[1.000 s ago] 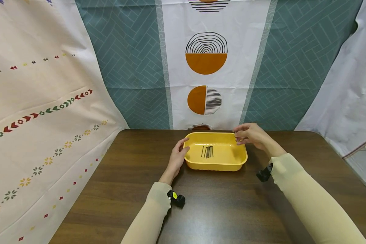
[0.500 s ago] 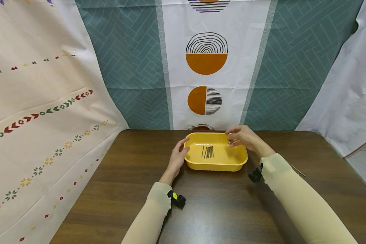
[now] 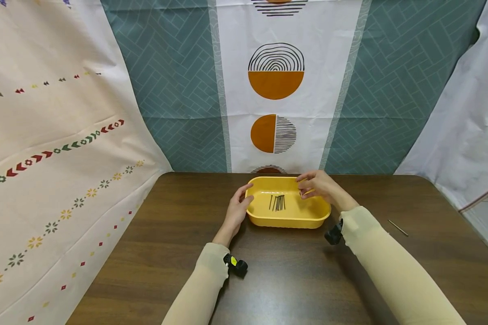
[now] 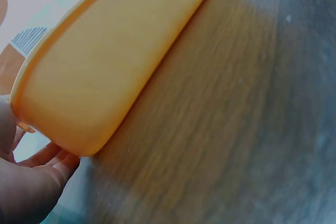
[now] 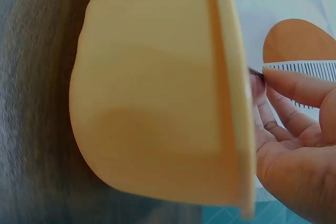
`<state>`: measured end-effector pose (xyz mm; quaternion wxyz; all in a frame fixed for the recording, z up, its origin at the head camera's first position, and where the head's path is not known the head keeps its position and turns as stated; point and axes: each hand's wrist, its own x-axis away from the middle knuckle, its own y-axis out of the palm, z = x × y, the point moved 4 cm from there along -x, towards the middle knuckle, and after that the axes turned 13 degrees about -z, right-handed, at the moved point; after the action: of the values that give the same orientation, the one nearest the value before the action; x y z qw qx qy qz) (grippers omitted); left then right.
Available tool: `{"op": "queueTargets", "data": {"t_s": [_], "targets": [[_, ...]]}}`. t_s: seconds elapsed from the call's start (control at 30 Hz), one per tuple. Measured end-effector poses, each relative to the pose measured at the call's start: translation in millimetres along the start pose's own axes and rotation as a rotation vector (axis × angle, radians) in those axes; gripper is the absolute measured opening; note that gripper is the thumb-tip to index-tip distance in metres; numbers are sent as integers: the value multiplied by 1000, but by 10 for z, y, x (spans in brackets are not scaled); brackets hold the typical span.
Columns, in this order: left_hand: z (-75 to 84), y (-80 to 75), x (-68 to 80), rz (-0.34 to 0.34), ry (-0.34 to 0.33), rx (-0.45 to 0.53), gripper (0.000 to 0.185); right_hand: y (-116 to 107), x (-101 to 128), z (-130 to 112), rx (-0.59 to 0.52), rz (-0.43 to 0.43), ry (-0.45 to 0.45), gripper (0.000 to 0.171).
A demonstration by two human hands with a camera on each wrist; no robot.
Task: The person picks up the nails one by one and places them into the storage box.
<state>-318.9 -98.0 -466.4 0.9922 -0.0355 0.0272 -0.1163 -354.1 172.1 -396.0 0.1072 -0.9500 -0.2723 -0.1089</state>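
Yellow tray (image 3: 305,216) steadied by left hand (image 3: 236,211), right hand (image 3: 319,186) pinching nail (image 5: 255,72) above

Head view: high, looking down at table. Wrist views: close, low, sharing yellow tray (image 3: 288,220) sides.

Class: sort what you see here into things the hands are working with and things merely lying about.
In use: yellow tray, nails in tray, nail pinched by right hand, left hand steadying the tray.

Lying about: lone nail on table, patterned backdrop.
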Motion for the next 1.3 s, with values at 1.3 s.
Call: {"op": "queueTargets", "data": {"t_s": [1.3], "targets": [[17, 11, 5, -6, 16, 14, 43, 278, -307, 327, -121, 83, 80, 34]]}}
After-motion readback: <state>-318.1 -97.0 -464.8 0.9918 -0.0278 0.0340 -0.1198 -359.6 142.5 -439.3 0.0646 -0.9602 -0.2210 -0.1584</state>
